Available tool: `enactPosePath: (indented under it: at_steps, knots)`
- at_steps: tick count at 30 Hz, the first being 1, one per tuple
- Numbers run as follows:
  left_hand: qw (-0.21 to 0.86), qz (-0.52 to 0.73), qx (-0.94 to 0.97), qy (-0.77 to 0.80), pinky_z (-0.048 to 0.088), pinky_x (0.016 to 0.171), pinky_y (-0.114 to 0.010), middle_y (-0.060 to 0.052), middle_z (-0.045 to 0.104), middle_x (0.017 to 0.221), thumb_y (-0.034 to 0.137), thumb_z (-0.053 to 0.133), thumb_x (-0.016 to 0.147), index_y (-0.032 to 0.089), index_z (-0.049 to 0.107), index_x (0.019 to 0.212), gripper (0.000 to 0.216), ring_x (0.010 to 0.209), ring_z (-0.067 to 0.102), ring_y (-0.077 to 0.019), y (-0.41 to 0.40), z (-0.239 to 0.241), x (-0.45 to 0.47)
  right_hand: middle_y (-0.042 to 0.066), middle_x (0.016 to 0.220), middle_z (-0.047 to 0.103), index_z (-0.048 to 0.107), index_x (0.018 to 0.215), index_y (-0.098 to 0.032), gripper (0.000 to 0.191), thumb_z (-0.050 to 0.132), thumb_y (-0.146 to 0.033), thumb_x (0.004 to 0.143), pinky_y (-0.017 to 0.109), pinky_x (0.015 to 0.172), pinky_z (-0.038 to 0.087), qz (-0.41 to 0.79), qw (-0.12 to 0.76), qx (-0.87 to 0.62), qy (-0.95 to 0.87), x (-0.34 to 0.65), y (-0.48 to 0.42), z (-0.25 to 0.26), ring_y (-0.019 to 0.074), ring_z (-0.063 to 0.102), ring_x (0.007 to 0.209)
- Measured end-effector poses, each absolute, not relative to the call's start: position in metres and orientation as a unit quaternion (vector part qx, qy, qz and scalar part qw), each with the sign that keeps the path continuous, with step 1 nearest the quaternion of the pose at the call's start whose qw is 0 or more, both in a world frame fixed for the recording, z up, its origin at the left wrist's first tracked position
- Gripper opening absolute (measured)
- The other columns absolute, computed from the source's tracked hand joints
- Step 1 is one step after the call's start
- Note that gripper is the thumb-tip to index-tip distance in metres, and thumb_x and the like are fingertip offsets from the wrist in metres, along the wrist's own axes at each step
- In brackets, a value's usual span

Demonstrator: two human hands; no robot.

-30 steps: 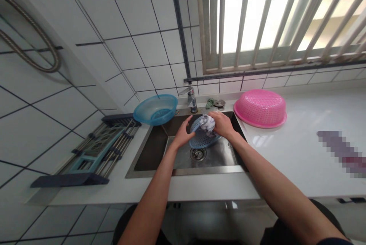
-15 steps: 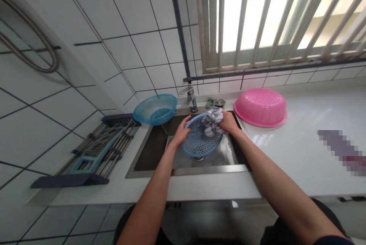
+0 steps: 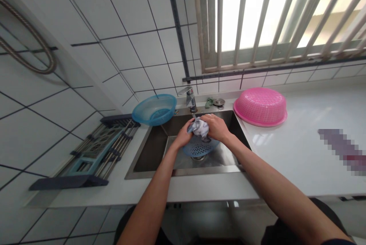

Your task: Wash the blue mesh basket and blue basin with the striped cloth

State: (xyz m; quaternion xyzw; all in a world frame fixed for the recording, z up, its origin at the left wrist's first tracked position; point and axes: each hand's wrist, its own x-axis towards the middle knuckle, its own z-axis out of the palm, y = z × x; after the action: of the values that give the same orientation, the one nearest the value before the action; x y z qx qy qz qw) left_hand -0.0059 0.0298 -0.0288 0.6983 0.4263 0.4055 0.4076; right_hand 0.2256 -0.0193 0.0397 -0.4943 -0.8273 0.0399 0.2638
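Over the steel sink (image 3: 148, 149) I hold a blue perforated strainer basket (image 3: 200, 147) by its left rim with my left hand (image 3: 184, 134). My right hand (image 3: 215, 126) presses a bunched white and grey cloth (image 3: 200, 126) against the basket's upper rim. The basket is tilted with its inside toward me, above the drain. The faucet (image 3: 190, 98) stands just behind the hands.
A translucent blue bowl (image 3: 154, 108) sits at the sink's back left corner. A pink basket (image 3: 260, 105) lies upside down on the white counter (image 3: 300, 149) to the right. A dish rack (image 3: 94, 149) lies to the left. A sink plug (image 3: 219, 102) rests beside the faucet.
My right hand with the cloth has moved left along the basket's rim toward my left hand. The basket has tipped flatter and shows less of its inside.
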Motion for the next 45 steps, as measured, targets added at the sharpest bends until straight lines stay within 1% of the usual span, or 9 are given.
enactPosePath:
  at_steps: [3, 9, 16, 21, 25, 31, 35, 40, 45]
  knots:
    - [0.423, 0.41, 0.674, 0.445, 0.045, 0.124, -0.051, -0.014, 0.074, 0.141, 0.008, 0.065, 0.072, 0.018, 0.062, 0.152, 0.081, 0.132, 0.068, -0.0311, 0.031, -0.024, -0.008, 0.006, 0.126, 0.078, 0.071, 0.127, -0.028, 0.03, 0.063, -0.024, 0.098, 0.031, 0.089, 0.05, 0.073, 0.29, -0.512, -0.806, 0.241, -0.008, 0.032, 0.0263, 0.07, 0.114]
    - [0.434, 0.411, 0.639, 0.483, 0.053, 0.115, -0.047, -0.014, 0.073, 0.143, 0.008, 0.058, 0.068, 0.016, 0.061, 0.154, 0.086, 0.129, 0.069, -0.0316, 0.024, -0.01, -0.014, 0.008, 0.115, 0.082, 0.074, 0.118, -0.026, 0.032, 0.065, -0.016, 0.088, 0.028, 0.081, 0.048, 0.125, 0.306, -0.623, -0.709, 0.273, 0.014, 0.014, 0.027, 0.075, 0.103]
    - [0.379, 0.363, 0.719, 0.456, 0.044, 0.125, -0.052, -0.017, 0.06, 0.161, 0.02, 0.077, 0.076, 0.021, 0.045, 0.169, 0.098, 0.143, 0.061, -0.0344, 0.02, -0.011, -0.014, 0.007, 0.117, 0.08, 0.073, 0.116, -0.026, 0.022, 0.064, -0.026, 0.097, 0.029, 0.082, 0.047, 0.062, 0.285, -0.582, -0.759, 0.257, 0.0, 0.033, 0.0268, 0.072, 0.106]
    - [0.366, 0.381, 0.723, 0.446, 0.035, 0.131, -0.054, -0.015, 0.059, 0.163, 0.024, 0.088, 0.071, 0.023, 0.057, 0.161, 0.095, 0.151, 0.054, -0.0379, 0.021, -0.017, -0.009, 0.008, 0.122, 0.077, 0.071, 0.126, -0.027, 0.029, 0.061, -0.02, 0.1, 0.03, 0.087, 0.05, 0.021, 0.233, -0.508, -0.829, 0.225, -0.024, 0.047, 0.0271, 0.067, 0.116]
    - [0.403, 0.391, 0.704, 0.434, 0.031, 0.133, -0.055, -0.012, 0.065, 0.157, 0.019, 0.077, 0.077, 0.023, 0.067, 0.148, 0.072, 0.151, 0.055, -0.0351, 0.025, -0.02, -0.006, 0.008, 0.129, 0.076, 0.069, 0.133, -0.028, 0.034, 0.062, -0.022, 0.1, 0.031, 0.091, 0.05, 0.047, 0.227, -0.499, -0.835, 0.221, -0.024, 0.045, 0.0267, 0.067, 0.12]
    - [0.445, 0.386, 0.675, 0.443, 0.037, 0.131, -0.052, -0.009, 0.066, 0.156, 0.013, 0.061, 0.069, 0.022, 0.07, 0.145, 0.077, 0.149, 0.056, -0.0359, 0.026, -0.014, -0.008, 0.007, 0.126, 0.078, 0.071, 0.127, -0.027, 0.033, 0.062, -0.023, 0.096, 0.032, 0.087, 0.051, 0.097, 0.268, -0.597, -0.75, 0.257, 0.002, 0.03, 0.0285, 0.072, 0.111]
    - [0.522, 0.401, 0.603, 0.451, 0.052, 0.118, -0.052, -0.007, 0.075, 0.143, 0.016, 0.067, 0.071, 0.026, 0.071, 0.143, 0.072, 0.136, 0.066, -0.0366, 0.022, -0.014, -0.007, 0.011, 0.134, 0.072, 0.068, 0.131, -0.025, 0.036, 0.058, -0.021, 0.097, 0.032, 0.085, 0.05, 0.076, 0.315, -0.631, -0.705, 0.258, 0.003, 0.026, 0.0278, 0.072, 0.108]
    - [0.621, 0.449, 0.424, 0.482, 0.065, 0.093, -0.047, -0.011, 0.081, 0.121, 0.035, 0.074, 0.091, 0.022, 0.064, 0.15, 0.061, 0.095, 0.079, -0.0273, 0.022, -0.014, -0.016, 0.016, 0.135, 0.069, 0.064, 0.135, -0.019, 0.037, 0.056, -0.028, 0.1, 0.034, 0.088, 0.051, 0.041, 0.402, -0.625, -0.668, 0.246, -0.004, 0.03, 0.0302, 0.07, 0.111]
    - [0.687, 0.417, 0.408, 0.434, 0.065, 0.092, -0.046, -0.012, 0.081, 0.117, 0.053, 0.072, 0.1, 0.025, 0.066, 0.149, 0.057, 0.089, 0.08, -0.0259, 0.018, -0.01, -0.011, 0.014, 0.13, 0.074, 0.068, 0.128, -0.02, 0.036, 0.06, -0.023, 0.092, 0.035, 0.095, 0.053, 0.117, 0.357, -0.635, -0.675, 0.24, -0.002, 0.015, 0.0298, 0.07, 0.113]
